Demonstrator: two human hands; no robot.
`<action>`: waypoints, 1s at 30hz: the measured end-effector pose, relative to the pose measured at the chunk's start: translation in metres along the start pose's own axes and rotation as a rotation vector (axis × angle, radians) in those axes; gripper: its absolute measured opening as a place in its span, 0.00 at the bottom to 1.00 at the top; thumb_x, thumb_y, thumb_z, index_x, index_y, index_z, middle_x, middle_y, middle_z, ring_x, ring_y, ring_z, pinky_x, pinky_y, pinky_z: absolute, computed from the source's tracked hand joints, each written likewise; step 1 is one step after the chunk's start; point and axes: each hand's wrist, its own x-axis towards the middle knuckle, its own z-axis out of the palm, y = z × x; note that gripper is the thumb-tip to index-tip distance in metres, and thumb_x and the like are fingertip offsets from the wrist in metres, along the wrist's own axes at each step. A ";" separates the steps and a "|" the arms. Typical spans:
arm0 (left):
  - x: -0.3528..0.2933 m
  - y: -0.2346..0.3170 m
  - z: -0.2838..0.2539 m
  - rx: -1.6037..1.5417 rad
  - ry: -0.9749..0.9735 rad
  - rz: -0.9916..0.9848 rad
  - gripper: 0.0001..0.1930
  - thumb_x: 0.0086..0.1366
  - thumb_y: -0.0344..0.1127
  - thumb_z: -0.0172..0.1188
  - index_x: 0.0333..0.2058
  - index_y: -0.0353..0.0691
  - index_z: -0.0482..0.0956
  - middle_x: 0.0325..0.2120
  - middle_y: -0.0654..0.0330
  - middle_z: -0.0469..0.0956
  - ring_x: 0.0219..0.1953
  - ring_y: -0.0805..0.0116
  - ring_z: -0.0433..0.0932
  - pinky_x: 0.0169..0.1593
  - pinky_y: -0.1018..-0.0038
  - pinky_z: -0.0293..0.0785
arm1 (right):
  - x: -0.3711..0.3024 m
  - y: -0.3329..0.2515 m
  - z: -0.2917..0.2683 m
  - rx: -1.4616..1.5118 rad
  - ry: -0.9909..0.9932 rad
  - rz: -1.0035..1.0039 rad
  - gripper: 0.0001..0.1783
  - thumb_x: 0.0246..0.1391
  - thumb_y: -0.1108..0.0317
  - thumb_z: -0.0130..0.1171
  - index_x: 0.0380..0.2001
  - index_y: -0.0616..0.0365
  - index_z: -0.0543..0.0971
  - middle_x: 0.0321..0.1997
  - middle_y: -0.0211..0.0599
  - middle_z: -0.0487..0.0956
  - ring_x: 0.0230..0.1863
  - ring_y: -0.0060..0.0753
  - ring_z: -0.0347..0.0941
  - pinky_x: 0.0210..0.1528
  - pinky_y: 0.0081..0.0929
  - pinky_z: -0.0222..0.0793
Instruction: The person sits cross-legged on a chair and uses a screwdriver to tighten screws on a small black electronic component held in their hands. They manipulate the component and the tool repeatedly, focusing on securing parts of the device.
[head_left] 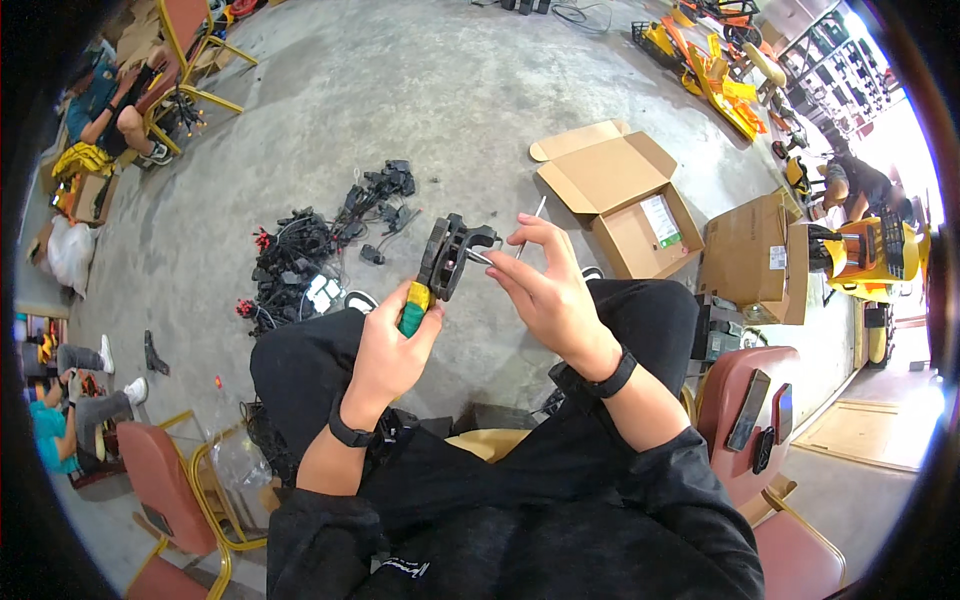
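Between my two hands is a black, fork-shaped bracket (451, 255) with a yellow and green lower end. My left hand (388, 345) grips it by that coloured end, fingers wrapped round it and thumb alongside. A thin silver metal rod (541, 208) sticks up past the fingers of my right hand (553, 292), which are curled and pinching. Another silver end shows between those fingertips and the bracket's side; the fingers hide whether it belongs to the same rod. The right fingertips are close beside the bracket's open jaw.
On the floor ahead lies a tangled pile of black cables and small black parts (300, 260). An open cardboard box (640, 215) and a taller carton (748, 255) stand to the right. Phones (748, 410) rest on a brown chair (720, 385). Other people sit at both sides.
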 end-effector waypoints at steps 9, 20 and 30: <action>0.000 0.001 -0.001 0.215 0.013 0.025 0.11 0.64 0.28 0.57 0.45 0.32 0.76 0.26 0.62 0.76 0.28 0.78 0.75 0.33 0.78 0.71 | -0.002 -0.001 0.002 -0.093 -0.047 -0.001 0.13 0.49 0.71 0.65 0.40 0.54 0.80 0.41 0.43 0.73 0.55 0.55 0.72 0.51 0.41 0.74; 0.002 -0.009 0.000 0.101 -0.028 -0.027 0.06 0.63 0.25 0.57 0.40 0.32 0.75 0.28 0.64 0.77 0.28 0.77 0.77 0.34 0.78 0.75 | -0.002 -0.002 0.000 1.041 -0.313 0.877 0.15 0.69 0.65 0.48 0.41 0.67 0.78 0.32 0.34 0.80 0.37 0.24 0.77 0.42 0.24 0.74; 0.004 -0.002 0.002 -0.087 0.015 -0.081 0.05 0.63 0.28 0.58 0.35 0.34 0.74 0.24 0.65 0.75 0.26 0.79 0.74 0.32 0.79 0.71 | -0.005 -0.001 0.004 0.242 -0.054 0.267 0.08 0.54 0.72 0.65 0.37 0.60 0.82 0.36 0.38 0.75 0.37 0.39 0.72 0.39 0.31 0.69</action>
